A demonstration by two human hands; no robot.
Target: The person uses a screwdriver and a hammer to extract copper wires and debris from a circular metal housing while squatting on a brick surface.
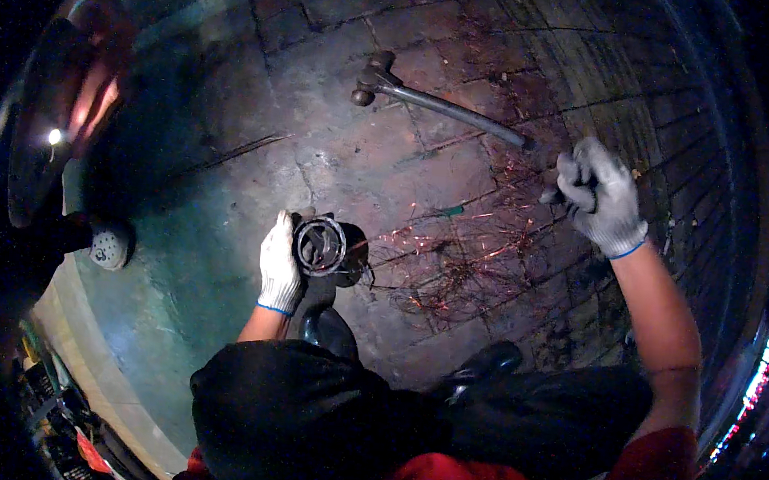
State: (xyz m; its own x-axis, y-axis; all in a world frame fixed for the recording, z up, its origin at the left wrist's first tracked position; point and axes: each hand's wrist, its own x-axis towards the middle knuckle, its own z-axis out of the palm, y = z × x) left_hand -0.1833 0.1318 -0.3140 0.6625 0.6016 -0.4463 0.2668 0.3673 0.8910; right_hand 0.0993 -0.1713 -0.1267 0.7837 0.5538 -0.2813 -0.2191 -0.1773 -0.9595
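Head view: the white-gloved left hand (281, 264) clasps the left side of a dark, round metal housing (351, 250); thin coppery wires (463, 269) lie to its right; farther off, the white-gloved right hand (603, 197) is half curled, its hold unclear, near a grey metal hammer (456, 113).

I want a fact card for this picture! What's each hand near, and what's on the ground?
Left hand: white glove, against the left side of a round metal thing; how firm its grip is, I can't tell
Right hand: gloved, fingers curled, near the hammer's handle end; can't tell if it holds anything
Hammer: lying on the ground, head toward the left
Wires: thin, coppery, tangled, right of the metal thing
Ground: paved, with dark joint lines
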